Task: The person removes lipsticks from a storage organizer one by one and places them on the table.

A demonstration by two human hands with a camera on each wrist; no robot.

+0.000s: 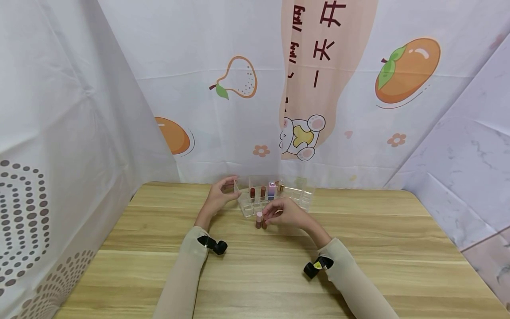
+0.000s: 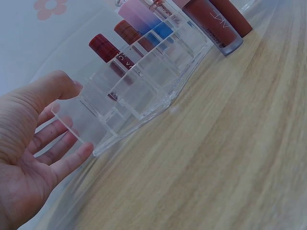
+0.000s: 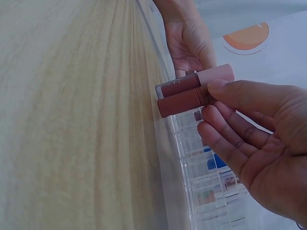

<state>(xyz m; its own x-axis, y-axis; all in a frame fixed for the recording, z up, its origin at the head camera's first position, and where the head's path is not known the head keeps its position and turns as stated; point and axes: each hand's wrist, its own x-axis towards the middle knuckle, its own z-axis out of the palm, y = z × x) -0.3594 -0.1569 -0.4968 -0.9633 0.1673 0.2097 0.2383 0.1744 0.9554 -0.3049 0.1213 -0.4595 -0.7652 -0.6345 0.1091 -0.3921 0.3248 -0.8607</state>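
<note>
A clear stepped lipstick organizer (image 1: 246,209) stands at the far side of the table. My left hand (image 2: 36,129) holds its left end, the thumb over the top edge and the fingers along the side panel. Beside its front, my right hand (image 1: 286,212) pinches the upper end of a reddish-brown lipstick tube (image 3: 180,102) between thumb and fingers. Right against that tube is a lip gloss (image 1: 259,220) with a pale pink cap and clear base. In the organizer are a dark red tube (image 2: 105,48), a brown tube (image 1: 263,192) and a pink-and-blue tube (image 1: 272,189).
Another small tube (image 1: 280,188) stands farther right in the organizer. A white printed cloth (image 1: 223,146) hangs close behind it. The wooden table (image 1: 255,274) stretches in front, under both forearms.
</note>
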